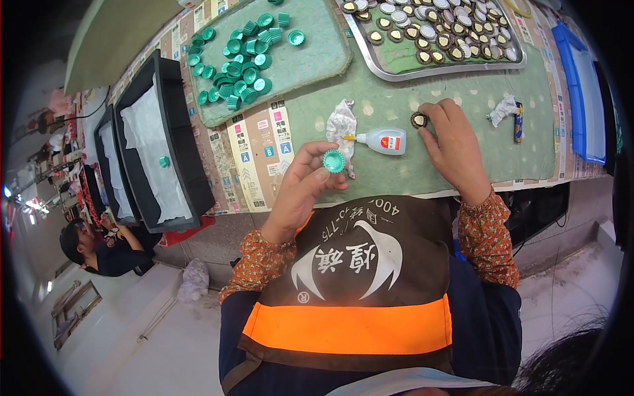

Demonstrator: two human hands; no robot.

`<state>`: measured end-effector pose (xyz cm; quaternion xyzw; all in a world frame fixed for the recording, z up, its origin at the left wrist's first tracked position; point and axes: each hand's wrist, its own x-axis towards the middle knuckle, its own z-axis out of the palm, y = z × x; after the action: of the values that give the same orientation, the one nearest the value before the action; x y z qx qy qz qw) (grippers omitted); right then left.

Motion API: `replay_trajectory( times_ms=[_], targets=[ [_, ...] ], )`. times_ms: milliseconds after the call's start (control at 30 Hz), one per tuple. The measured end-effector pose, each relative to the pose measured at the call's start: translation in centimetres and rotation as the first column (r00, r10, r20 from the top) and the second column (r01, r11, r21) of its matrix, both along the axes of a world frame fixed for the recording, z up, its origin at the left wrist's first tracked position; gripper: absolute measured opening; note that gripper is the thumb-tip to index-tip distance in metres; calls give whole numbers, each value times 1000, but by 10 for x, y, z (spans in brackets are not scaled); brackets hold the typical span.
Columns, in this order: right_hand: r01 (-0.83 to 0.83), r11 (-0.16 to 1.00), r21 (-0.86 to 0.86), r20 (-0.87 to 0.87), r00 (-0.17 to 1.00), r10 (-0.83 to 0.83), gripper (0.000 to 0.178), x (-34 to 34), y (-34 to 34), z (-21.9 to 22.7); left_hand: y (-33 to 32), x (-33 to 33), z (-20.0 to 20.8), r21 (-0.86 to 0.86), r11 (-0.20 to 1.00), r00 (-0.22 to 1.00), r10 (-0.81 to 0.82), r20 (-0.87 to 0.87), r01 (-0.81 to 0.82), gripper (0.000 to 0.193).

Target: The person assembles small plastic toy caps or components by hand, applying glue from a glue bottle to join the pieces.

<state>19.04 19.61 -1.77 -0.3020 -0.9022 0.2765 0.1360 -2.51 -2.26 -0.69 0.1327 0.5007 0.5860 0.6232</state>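
Note:
My left hand [298, 191] is closed on a small green fluted cup [334, 162], pinched between thumb and fingers, its hollow side facing up. The thumb and fingertips of my right hand [459, 148] are at a small dark fluted cap [419, 120] with a cream middle, which they grip at its edge. Between the hands lies a clear squeeze bottle [385, 141] with a yellow tip. That tip touches a crumpled white tissue [341, 125] to its left. Everything rests on a pale green mat [389, 173].
A green-lined board [314, 69] bears many loose green cups. Behind, a metal tray [456, 69] holds many dark caps. A black bin [198, 188] lined with white stands left, a blue bin [581, 86] right. A narrow tube [518, 122] lies beside tissue. Another person [105, 247] sits far left.

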Motion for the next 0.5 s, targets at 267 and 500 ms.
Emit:
replay_trajectory(
  times_ms=[267,500],
  targets=[
    [-29,1000,-7,-49,998,28,31,-1,-3,-2,-2,1,-6,-35,998,985,48,166,-43,42],
    [-216,954,-210,-257,953,159,33,-25,-39,33,-4,2,-8,-35,999,987,10,161,-4,47]
  ],
)
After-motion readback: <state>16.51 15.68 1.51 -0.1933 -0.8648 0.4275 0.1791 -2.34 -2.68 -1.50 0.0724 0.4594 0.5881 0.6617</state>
